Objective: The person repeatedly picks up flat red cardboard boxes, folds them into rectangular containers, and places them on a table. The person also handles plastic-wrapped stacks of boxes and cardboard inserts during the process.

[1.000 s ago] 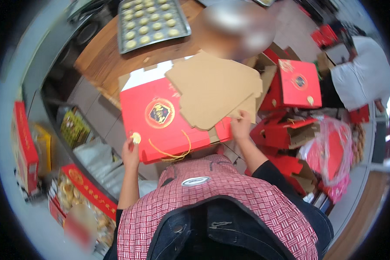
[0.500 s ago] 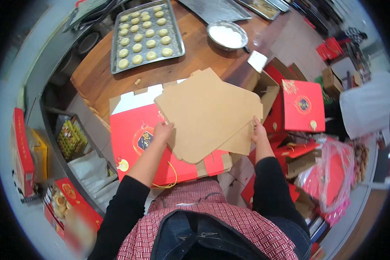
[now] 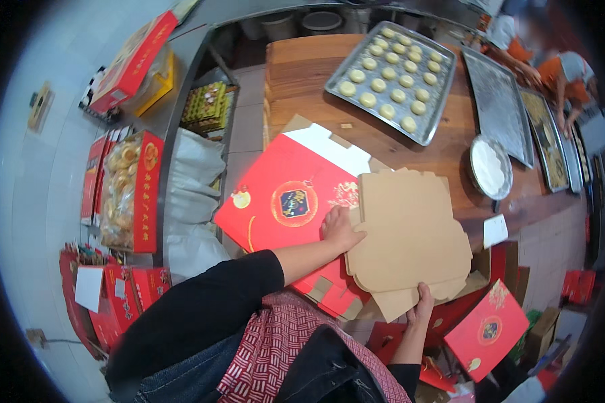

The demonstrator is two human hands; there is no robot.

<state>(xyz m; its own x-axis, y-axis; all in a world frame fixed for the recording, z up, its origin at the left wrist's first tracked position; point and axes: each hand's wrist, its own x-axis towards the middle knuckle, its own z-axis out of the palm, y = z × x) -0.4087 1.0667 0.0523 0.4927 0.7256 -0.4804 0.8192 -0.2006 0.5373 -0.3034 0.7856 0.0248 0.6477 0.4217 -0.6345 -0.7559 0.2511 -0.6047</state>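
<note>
A stack of flat brown cardboard box blanks (image 3: 410, 232) with notched, rounded edges lies partly over flattened red gift boxes (image 3: 262, 195). My left hand (image 3: 343, 230) is closed at the left edge of the blanks, its thumb against them and its curled fingers over the red print; the fingertips are hidden. At the near right edge, my right hand (image 3: 421, 307) pinches the blanks, thumb on top and fingers underneath. The uppermost red box carries a round dark-centred emblem and a yellow cord handle. One lower blank pokes out at an angle beside my right hand.
A tray (image 3: 437, 124) of round pale dough pieces, an empty metal tray (image 3: 501, 107) and a bowl of white powder (image 3: 491, 164) stand on the wooden table (image 3: 296, 67). Other people's hands (image 3: 530, 74) work at the far right. Packed pastries (image 3: 121, 188) sit left; a red box (image 3: 487, 329) stands right.
The whole view has swung left, so the table and trays appear farther right and other people's hands now show. Both my hands stay at the cardboard, which appears turned and shifted right.
</note>
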